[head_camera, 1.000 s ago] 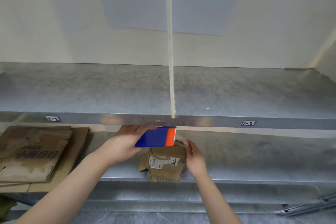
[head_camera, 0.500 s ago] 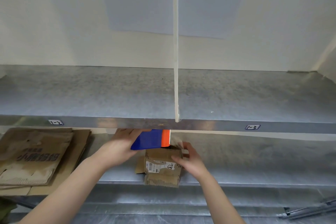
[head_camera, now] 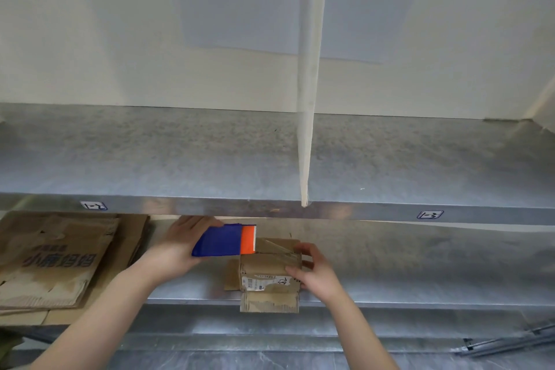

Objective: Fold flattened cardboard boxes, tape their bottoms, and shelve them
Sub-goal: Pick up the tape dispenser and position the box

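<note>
**Taping a small box on the lower shelf**

Head view: gripping a blue-and-orange tape dispenser [head_camera: 223, 240] in the left hand [head_camera: 180, 245], fingers wrapped round its body, toothed orange end at the small cardboard box [head_camera: 270, 267]. Clasping that box on the lower shelf [head_camera: 420, 279] with the right hand [head_camera: 315, 273], fingers curled over the clear tape [head_camera: 279, 249], thumb on the front beside a white shipping label [head_camera: 264, 282], print too small to read. Left: flattened cardboard boxes [head_camera: 60, 258] with blurred Chinese lettering. On the upper shelf [head_camera: 150, 159] edge, tags "1-2" [head_camera: 93, 205] and "1-3" [head_camera: 430, 214]

Warehouse storeroom: galvanized metal shelving [head_camera: 180, 159], numbered bay labels [head_camera: 430, 214], wall zone sign [head_camera: 300, 3], flattened cartons [head_camera: 57, 258].
</note>
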Tool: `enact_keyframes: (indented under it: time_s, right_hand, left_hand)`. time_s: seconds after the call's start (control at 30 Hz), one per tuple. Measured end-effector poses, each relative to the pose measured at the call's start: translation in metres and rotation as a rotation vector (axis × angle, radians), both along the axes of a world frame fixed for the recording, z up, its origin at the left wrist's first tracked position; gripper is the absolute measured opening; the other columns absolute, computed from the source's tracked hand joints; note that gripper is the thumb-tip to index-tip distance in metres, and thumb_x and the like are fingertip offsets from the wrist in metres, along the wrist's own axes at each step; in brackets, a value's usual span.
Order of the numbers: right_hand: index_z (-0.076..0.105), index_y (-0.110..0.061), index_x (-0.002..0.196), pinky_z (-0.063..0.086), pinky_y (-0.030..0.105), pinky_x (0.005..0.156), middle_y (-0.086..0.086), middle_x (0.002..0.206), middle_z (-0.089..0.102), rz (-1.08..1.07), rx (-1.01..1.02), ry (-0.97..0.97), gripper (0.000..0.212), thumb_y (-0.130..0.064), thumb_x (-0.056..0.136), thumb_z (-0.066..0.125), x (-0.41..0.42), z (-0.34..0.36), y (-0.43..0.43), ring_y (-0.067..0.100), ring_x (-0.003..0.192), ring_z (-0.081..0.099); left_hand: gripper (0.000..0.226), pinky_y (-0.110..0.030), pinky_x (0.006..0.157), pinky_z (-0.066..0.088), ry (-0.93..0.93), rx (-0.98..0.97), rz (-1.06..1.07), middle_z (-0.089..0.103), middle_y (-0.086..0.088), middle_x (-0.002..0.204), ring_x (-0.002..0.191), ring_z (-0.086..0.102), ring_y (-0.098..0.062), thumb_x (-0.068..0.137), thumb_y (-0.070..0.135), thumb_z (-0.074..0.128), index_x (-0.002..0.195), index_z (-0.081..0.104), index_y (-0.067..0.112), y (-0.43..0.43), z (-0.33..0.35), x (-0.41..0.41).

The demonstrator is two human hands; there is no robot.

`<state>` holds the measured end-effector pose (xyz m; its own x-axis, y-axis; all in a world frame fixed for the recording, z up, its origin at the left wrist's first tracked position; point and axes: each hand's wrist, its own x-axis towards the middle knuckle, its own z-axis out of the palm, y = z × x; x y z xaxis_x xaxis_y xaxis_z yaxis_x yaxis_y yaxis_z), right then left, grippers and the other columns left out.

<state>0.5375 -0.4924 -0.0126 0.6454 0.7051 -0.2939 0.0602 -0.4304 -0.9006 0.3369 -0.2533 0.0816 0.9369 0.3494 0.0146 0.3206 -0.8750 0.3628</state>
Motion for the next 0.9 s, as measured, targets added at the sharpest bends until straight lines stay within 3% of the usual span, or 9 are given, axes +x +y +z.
enact_keyframes:
  time_s: [0.2, 0.33, 0.43, 0.53, 0.63, 0.7, 0.77, 0.83, 0.9]
  right_hand:
    - [0.04, -0.044, 0.125, 0.041, 0.006, 0.095, -0.017, 0.13, 0.049, 0.019, 0.084, -0.153, 0.054, -0.022, 0.087, 0.072, -0.01, -0.005, -0.003, -0.004, 0.117, 0.049]
    - [0.044, -0.062, 0.119, 0.037, 0.018, 0.106, -0.014, 0.14, 0.041, 0.11, 0.039, -0.27, 0.049, -0.027, 0.091, 0.064, -0.01, -0.013, -0.001, 0.006, 0.132, 0.04]
    - [0.046, -0.055, 0.124, 0.034, 0.023, 0.11, -0.007, 0.151, 0.034, 0.173, -0.011, -0.303, 0.041, -0.03, 0.095, 0.059, -0.007, -0.01, -0.001, 0.009, 0.139, 0.035]
    - [0.04, -0.045, 0.139, 0.037, 0.018, 0.102, -0.008, 0.159, 0.019, 0.222, -0.084, -0.41, 0.041, -0.033, 0.1, 0.049, -0.01, -0.01, 0.001, 0.011, 0.139, 0.037]
    - [0.027, -0.044, 0.148, 0.047, 0.022, 0.091, -0.022, 0.157, -0.002, 0.272, -0.172, -0.5, 0.047, -0.044, 0.102, 0.037, -0.018, -0.008, -0.001, 0.008, 0.13, 0.049]
    - [0.026, -0.046, 0.148, 0.048, 0.019, 0.089, -0.028, 0.155, -0.009, 0.26, -0.175, -0.52, 0.053, -0.055, 0.097, 0.04, -0.019, -0.003, 0.002, -0.003, 0.125, 0.047]
    - [0.029, -0.048, 0.146, 0.039, 0.008, 0.093, -0.03, 0.155, -0.007, 0.263, -0.105, -0.494, 0.059, -0.057, 0.092, 0.051, -0.015, 0.003, 0.007, -0.011, 0.129, 0.031]
    - [0.032, -0.051, 0.142, 0.027, 0.001, 0.097, -0.025, 0.158, -0.001, 0.314, -0.061, -0.45, 0.061, -0.053, 0.088, 0.061, -0.008, 0.004, 0.012, -0.007, 0.139, 0.022]
    - [0.038, -0.051, 0.137, 0.024, 0.005, 0.101, -0.019, 0.158, 0.009, 0.356, -0.084, -0.451, 0.061, -0.054, 0.083, 0.067, 0.002, 0.003, 0.014, 0.0, 0.142, 0.022]
  left_hand:
    - [0.066, -0.018, 0.086, 0.036, 0.03, -0.156, 0.065, 0.04, 0.025, 0.12, 0.112, 0.038, -0.005, 0.072, 0.03, 0.081, 0.117, 0.037, 0.047, 0.009, -0.031, -0.017]
    - [0.063, -0.021, 0.086, 0.038, -0.014, -0.221, 0.092, 0.028, 0.037, 0.116, 0.109, 0.037, -0.002, 0.07, 0.026, 0.084, 0.107, 0.038, 0.047, 0.008, -0.033, -0.024]
    - [0.063, -0.018, 0.085, 0.038, -0.014, -0.236, 0.09, 0.032, 0.035, 0.116, 0.108, 0.038, 0.0, 0.07, 0.028, 0.084, 0.109, 0.038, 0.048, 0.009, -0.035, -0.026]
    - [0.063, -0.023, 0.088, 0.041, -0.032, -0.283, 0.121, 0.043, 0.023, 0.119, 0.111, 0.041, -0.006, 0.069, 0.029, 0.084, 0.111, 0.04, 0.046, 0.011, -0.041, -0.029]
    - [0.063, -0.026, 0.09, 0.041, -0.038, -0.306, 0.148, 0.045, 0.018, 0.121, 0.113, 0.042, -0.008, 0.07, 0.029, 0.084, 0.112, 0.039, 0.046, 0.01, -0.047, -0.03]
    - [0.064, -0.024, 0.089, 0.04, -0.045, -0.299, 0.148, 0.043, 0.021, 0.121, 0.114, 0.041, -0.008, 0.071, 0.029, 0.083, 0.113, 0.039, 0.046, 0.01, -0.049, -0.032]
    - [0.063, -0.02, 0.086, 0.037, -0.059, -0.284, 0.149, 0.039, 0.028, 0.118, 0.113, 0.04, -0.008, 0.071, 0.028, 0.083, 0.111, 0.038, 0.047, 0.01, -0.049, -0.034]
    - [0.061, -0.015, 0.084, 0.035, -0.062, -0.281, 0.149, 0.036, 0.033, 0.117, 0.112, 0.04, -0.007, 0.071, 0.028, 0.083, 0.109, 0.039, 0.048, 0.009, -0.048, -0.037]
    - [0.06, -0.014, 0.083, 0.034, -0.062, -0.288, 0.151, 0.035, 0.034, 0.116, 0.111, 0.04, -0.006, 0.071, 0.03, 0.082, 0.109, 0.04, 0.049, 0.008, -0.048, -0.038]
